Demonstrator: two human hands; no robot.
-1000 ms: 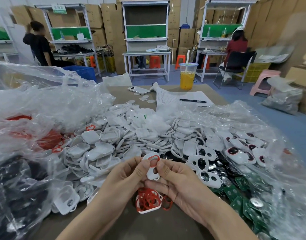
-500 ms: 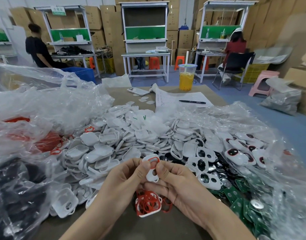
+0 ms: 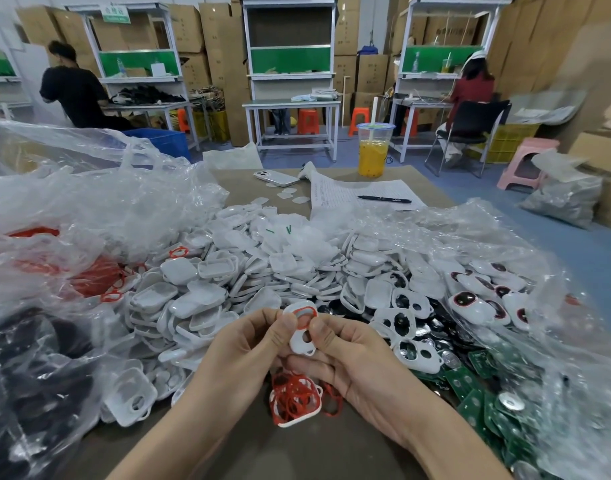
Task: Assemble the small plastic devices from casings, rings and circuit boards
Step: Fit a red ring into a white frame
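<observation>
A small white casing [image 3: 301, 336] with a red ring seated round its upper opening is held upright above the table. My left hand [image 3: 243, 355] pinches its left edge with the thumb on top. My right hand [image 3: 349, 358] pinches its right edge, thumb beside the lower hole. Below my hands a white casing half [image 3: 294, 401] lies on the table with several loose red rings in it. A big heap of white casings [image 3: 262, 271] spreads behind my hands. Green circuit boards [image 3: 480, 386] lie at the right.
Crumpled clear plastic bags [image 3: 72, 209] flank the heap on both sides; the left one holds red rings [image 3: 96, 278]. Casings with dark inserts [image 3: 470, 299] lie at the right. Farther back are a phone [image 3: 275, 178], paper with a pen [image 3: 383, 199] and a cup of yellow drink [image 3: 374, 150].
Both hands keep pinching the casing in nearly the same place. The thumbs have shifted slightly along its edges.
</observation>
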